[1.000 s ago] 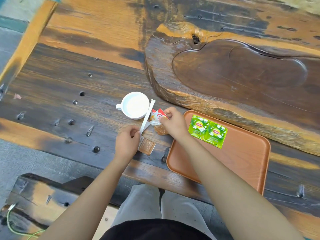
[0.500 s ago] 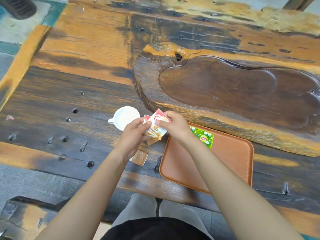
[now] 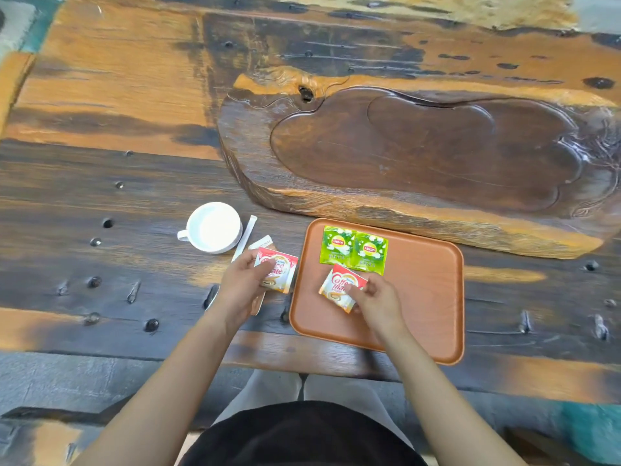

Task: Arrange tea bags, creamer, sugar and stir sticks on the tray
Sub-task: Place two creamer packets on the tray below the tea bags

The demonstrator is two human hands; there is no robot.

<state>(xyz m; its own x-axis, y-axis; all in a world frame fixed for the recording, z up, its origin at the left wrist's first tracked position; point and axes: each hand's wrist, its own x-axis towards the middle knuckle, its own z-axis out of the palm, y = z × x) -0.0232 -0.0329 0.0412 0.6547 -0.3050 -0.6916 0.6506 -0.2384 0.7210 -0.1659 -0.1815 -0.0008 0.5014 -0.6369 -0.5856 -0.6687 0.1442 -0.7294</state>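
One creamer sachet is pinched by right hand fingers on the tray, tilted, just below two tea bags. Second sachet is pinched by left hand over the bench; the tray's right half is open.

Creamer sachet and tea bags on tray

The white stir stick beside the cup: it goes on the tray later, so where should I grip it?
Pinch the stir stick by its far end near the white cup, coming from above. It lies flat and thin on the table, and its near end runs under the left hand, so probably only the far half is free.
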